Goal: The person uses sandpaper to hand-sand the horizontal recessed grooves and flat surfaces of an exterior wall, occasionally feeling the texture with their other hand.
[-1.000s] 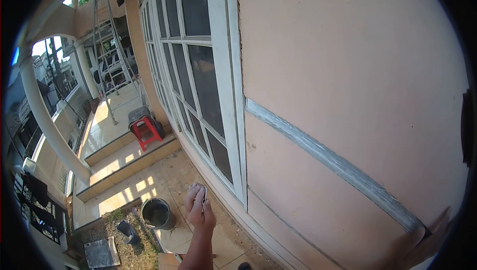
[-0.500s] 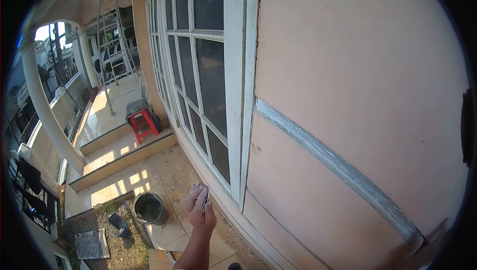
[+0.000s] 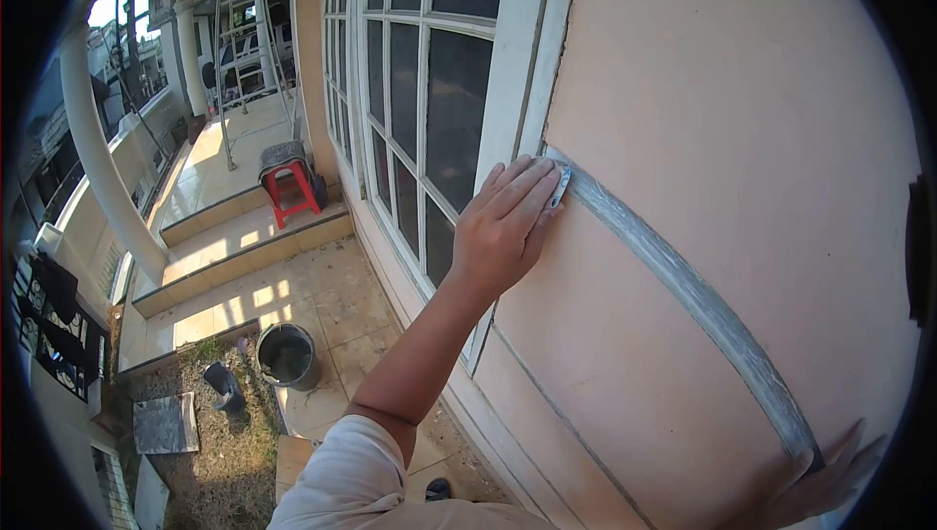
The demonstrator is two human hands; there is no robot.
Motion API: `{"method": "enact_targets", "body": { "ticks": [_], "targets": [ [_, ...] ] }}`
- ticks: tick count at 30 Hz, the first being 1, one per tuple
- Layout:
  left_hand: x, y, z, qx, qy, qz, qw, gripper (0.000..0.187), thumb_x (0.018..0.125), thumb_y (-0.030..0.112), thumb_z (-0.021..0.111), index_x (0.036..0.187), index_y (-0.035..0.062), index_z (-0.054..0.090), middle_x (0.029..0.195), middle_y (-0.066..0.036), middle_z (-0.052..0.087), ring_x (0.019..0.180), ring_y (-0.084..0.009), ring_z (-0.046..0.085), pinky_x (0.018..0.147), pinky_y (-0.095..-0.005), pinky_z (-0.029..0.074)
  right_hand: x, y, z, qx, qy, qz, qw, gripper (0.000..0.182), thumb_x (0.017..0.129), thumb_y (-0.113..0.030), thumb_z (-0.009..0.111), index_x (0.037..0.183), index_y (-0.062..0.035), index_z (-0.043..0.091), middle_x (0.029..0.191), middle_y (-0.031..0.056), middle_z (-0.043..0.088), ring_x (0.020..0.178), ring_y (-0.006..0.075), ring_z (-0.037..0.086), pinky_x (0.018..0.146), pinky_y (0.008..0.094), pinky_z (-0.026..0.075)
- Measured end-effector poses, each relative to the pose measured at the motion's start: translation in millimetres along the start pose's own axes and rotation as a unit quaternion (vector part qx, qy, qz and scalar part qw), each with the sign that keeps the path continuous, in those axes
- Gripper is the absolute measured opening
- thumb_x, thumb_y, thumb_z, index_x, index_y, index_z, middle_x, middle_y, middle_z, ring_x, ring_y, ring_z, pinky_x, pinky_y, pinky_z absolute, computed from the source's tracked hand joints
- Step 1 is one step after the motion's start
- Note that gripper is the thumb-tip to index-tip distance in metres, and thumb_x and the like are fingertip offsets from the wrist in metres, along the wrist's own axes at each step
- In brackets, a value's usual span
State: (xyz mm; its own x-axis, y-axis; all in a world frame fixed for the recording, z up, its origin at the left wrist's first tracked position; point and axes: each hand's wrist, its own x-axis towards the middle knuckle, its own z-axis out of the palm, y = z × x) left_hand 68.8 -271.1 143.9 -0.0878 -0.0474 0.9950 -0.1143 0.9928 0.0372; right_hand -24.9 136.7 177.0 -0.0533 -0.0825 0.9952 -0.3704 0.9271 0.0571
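My left hand (image 3: pixel 508 218) is pressed to the wall at the upper end of a grey streaked strip (image 3: pixel 673 281), next to the white window frame. Its fingers are closed over a small folded sheet of sandpaper (image 3: pixel 560 184), and only a pale, printed edge shows past the fingertips. The strip runs down to the right across the pale pink wall (image 3: pixel 722 140). By its lower end my right hand (image 3: pixel 820 486) lies against the wall with fingers spread, dim at the edge of the view. I see nothing in it.
Window panes (image 3: pixel 410 71) line the wall on the left. Below stand a dark bucket (image 3: pixel 310 374) and a smaller grey container (image 3: pixel 224 391), near a flat grey board (image 3: pixel 146 423). A red stool (image 3: pixel 293 200) is on the steps, with a ladder (image 3: pixel 226 61) farther back.
My left hand has risen from low in front of the window to the strip's upper end, bringing the sandpaper against the wall. The view has shifted; my right hand remains by the strip's lower end.
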Motion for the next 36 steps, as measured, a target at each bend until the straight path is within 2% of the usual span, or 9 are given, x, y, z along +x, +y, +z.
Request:
{"method": "enact_targets", "body": {
  "ticks": [5,10,13,20,26,28,29,32,36],
  "targets": [
    [-1.5,14.1,20.4,-0.012,0.025,-0.032,0.999,0.028,0.087,0.008,0.069,0.115,0.0002,0.069,0.119,-0.016,0.069,0.112,-0.0307,0.066,0.091,-0.0354,0.056,-0.1,2.2,-0.1,-0.006,-0.008,0.009,1.000,0.084,0.092,-0.079,0.024,0.141,-0.0177,0.054,0.160,0.0223,0.027,0.148,0.0462,0.021,0.111,0.0722,0.011],
    [0.0,9.1,18.0,0.012,0.015,-0.021,1.000,0.029,0.089,0.011,0.068,0.115,0.0006,0.069,0.119,-0.015,0.069,0.112,-0.0284,0.067,0.095,-0.0372,0.055,-0.6,3.8,2.6,0.005,0.002,0.008,1.000,0.084,0.092,-0.079,0.023,0.141,-0.0177,0.055,0.160,0.0211,0.027,0.148,0.0455,0.020,0.112,0.0718,0.010],
    [2.3,0.1,14.8,-0.032,0.005,0.084,0.996,0.027,0.089,0.013,0.067,0.114,0.0019,0.069,0.118,-0.012,0.070,0.114,-0.0272,0.066,0.098,-0.0399,0.053,0.9,2.4,2.3,0.008,0.003,0.007,1.000,0.084,0.092,-0.079,0.022,0.140,-0.0177,0.055,0.160,0.0216,0.026,0.149,0.0447,0.018,0.113,0.0707,0.008],
    [8.6,-6.0,14.9,-0.094,-0.012,0.118,0.988,0.030,0.086,0.021,0.072,0.111,0.0057,0.071,0.116,-0.009,0.071,0.113,-0.0255,0.066,0.101,-0.0414,0.053,3.8,-1.0,-0.5,0.013,-0.002,0.008,1.000,0.086,0.091,-0.079,0.023,0.142,-0.0172,0.054,0.160,0.0221,0.027,0.149,0.0450,0.019,0.113,0.0700,0.008],
    [3.9,-0.7,14.8,-0.130,0.003,0.125,0.984,0.030,0.084,0.018,0.073,0.111,0.0053,0.071,0.115,-0.009,0.071,0.113,-0.0255,0.067,0.099,-0.0389,0.054,1.9,12.1,1.4,0.004,-0.012,0.017,1.000,0.086,0.091,-0.080,0.024,0.143,-0.0177,0.053,0.160,0.0220,0.026,0.148,0.0452,0.019,0.112,0.0713,0.009],
    [10.4,-23.3,16.4,-0.069,0.009,0.130,0.989,0.029,0.083,0.015,0.074,0.110,0.0040,0.071,0.113,-0.010,0.072,0.111,-0.0258,0.067,0.099,-0.0386,0.054,3.9,44.4,2.3,-0.296,-0.079,-0.131,0.943,0.074,0.100,-0.061,0.026,0.152,-0.0098,0.035,0.160,0.0225,0.023,0.148,0.0406,0.022,0.115,0.0602,0.030],
    [3.4,-9.4,21.7,-0.105,0.036,0.102,0.989,0.027,0.082,0.011,0.073,0.108,0.0051,0.072,0.111,-0.009,0.072,0.109,-0.0256,0.068,0.097,-0.0383,0.055,2.5,48.2,2.5,-0.297,-0.080,-0.130,0.942,0.074,0.100,-0.061,0.026,0.152,-0.0098,0.035,0.160,0.0225,0.023,0.148,0.0406,0.022,0.115,0.0602,0.030],
    [8.3,-9.0,18.8,-0.155,0.018,0.161,0.975,0.024,0.081,0.011,0.074,0.104,0.0054,0.072,0.108,-0.010,0.073,0.106,-0.0256,0.070,0.094,-0.0389,0.057,-0.8,46.7,4.1,-0.288,-0.077,-0.124,0.946,0.077,0.098,-0.065,0.025,0.152,-0.0105,0.036,0.160,0.0222,0.024,0.149,0.0405,0.021,0.115,0.0621,0.027],
    [10.4,-12.0,20.8,-0.110,0.033,0.154,0.981,0.022,0.080,0.011,0.074,0.102,0.0067,0.072,0.107,-0.008,0.074,0.105,-0.0243,0.070,0.095,-0.0385,0.057,4.6,53.4,1.5,-0.282,-0.074,-0.141,0.946,0.082,0.095,-0.070,0.024,0.152,-0.0114,0.037,0.160,0.0218,0.024,0.149,0.0402,0.020,0.115,0.0646,0.025]
  ]
}}
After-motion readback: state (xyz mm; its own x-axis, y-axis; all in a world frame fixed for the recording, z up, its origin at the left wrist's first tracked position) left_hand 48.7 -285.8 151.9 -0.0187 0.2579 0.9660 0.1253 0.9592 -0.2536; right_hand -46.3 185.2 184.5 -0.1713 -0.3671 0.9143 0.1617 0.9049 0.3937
